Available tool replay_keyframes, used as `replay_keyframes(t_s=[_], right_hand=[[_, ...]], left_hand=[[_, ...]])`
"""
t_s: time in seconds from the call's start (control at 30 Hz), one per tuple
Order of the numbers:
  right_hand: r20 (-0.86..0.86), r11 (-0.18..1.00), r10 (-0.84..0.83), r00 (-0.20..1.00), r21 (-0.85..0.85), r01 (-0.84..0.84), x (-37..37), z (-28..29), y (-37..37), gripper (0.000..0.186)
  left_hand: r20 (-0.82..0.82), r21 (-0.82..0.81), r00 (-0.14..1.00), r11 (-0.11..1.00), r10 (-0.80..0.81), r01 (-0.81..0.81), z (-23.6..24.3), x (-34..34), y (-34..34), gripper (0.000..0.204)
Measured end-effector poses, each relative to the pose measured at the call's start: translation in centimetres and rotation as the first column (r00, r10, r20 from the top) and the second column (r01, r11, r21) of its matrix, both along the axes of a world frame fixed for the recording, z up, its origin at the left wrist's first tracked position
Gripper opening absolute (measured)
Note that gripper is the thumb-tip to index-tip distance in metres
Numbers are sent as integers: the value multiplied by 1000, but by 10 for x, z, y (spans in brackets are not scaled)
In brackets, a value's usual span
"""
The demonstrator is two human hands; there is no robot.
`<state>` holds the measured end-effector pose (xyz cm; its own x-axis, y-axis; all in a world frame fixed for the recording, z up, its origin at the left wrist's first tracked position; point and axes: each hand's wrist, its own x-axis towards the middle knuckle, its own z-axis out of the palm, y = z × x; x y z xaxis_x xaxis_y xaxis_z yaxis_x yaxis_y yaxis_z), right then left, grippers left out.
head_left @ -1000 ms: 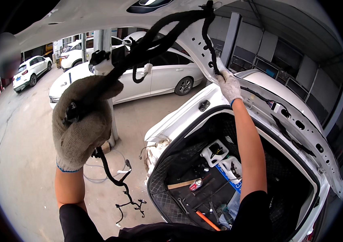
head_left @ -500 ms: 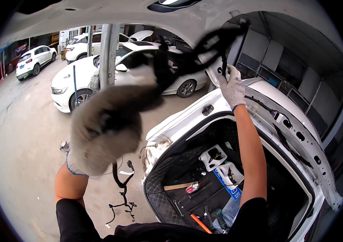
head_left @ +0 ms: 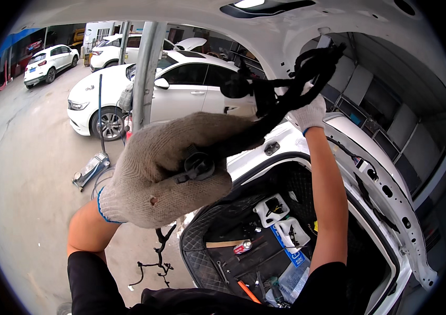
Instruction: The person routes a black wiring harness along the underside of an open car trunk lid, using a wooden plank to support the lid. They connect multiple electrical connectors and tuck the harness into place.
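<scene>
My left hand (head_left: 165, 173), in a knitted glove with a small hole, is closed around a thick black wiring harness (head_left: 275, 113). A round black clip (head_left: 198, 166) pokes out of the fist. Looped strands and connectors of the harness extend up and to the right, close to the camera. Below the fist, a thinner branching end (head_left: 161, 254) dangles over the floor. My right hand (head_left: 311, 113), also gloved, is raised beside the white car body at the far side of the trunk opening. The harness covers most of its fingers, so its grip is hidden.
The open trunk (head_left: 217, 210) holds white plastic pieces (head_left: 292, 233), a spray can (head_left: 242, 247), an orange bar (head_left: 248, 291) and tools. Overhead spans a white panel (head_left: 170, 13). A metal post (head_left: 148, 73), a floor jack (head_left: 90, 170) and parked white cars (head_left: 191, 92) stand beyond.
My left hand has moved right with the harness, and its strands now cross in front of my right hand, hiding fingers that showed before. The view has shifted slightly.
</scene>
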<state>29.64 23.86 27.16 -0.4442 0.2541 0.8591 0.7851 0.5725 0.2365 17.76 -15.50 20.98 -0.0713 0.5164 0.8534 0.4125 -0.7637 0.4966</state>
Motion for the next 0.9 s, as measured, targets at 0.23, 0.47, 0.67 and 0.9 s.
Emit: replay_keyframes(t_s=[0.23, 0.47, 0.67, 0.9], right_hand=[[110, 989, -145, 983, 57, 139, 2, 13, -8, 43], [91, 978, -200, 975, -46, 205, 0, 18, -39, 45], [-125, 987, -46, 991, -158, 26, -4, 15, -50, 34], [-293, 955, 187, 938, -169, -244, -17, 19, -59, 27]], left_hand=[[41, -38, 963, 964, 265, -264, 8, -8, 1, 46], [251, -71, 946, 979, 205, -193, 20, -12, 4, 52], [276, -114, 959, 993, 70, -40, 21, -11, -3, 44], [250, -67, 968, 998, 32, -16, 34, 3, 8, 42]])
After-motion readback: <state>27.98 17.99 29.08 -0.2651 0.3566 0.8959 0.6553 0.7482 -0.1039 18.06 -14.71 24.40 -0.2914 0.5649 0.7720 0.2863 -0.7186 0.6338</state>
